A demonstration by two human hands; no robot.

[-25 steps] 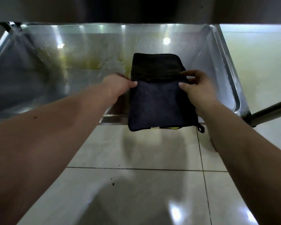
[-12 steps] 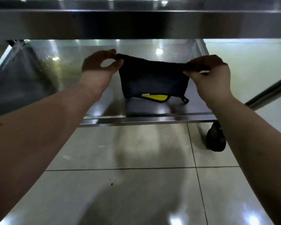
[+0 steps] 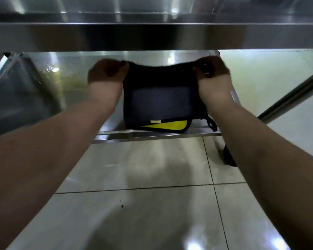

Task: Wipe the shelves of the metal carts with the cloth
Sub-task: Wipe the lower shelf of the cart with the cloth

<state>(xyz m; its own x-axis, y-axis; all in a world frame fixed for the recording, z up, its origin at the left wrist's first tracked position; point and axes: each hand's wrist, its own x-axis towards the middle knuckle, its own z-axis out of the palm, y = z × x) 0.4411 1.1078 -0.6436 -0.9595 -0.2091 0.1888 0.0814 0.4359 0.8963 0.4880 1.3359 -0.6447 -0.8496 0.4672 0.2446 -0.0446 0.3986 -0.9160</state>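
We're holding the dark cloth (image 3: 159,103) up over the lower shelf (image 3: 70,73), left hand (image 3: 107,71) and right hand (image 3: 211,71) each pinching a top corner, bottom edge down by the shelf's front rim.

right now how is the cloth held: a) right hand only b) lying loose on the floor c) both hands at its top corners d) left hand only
c: the left hand and the right hand each grip a top corner of the cloth.
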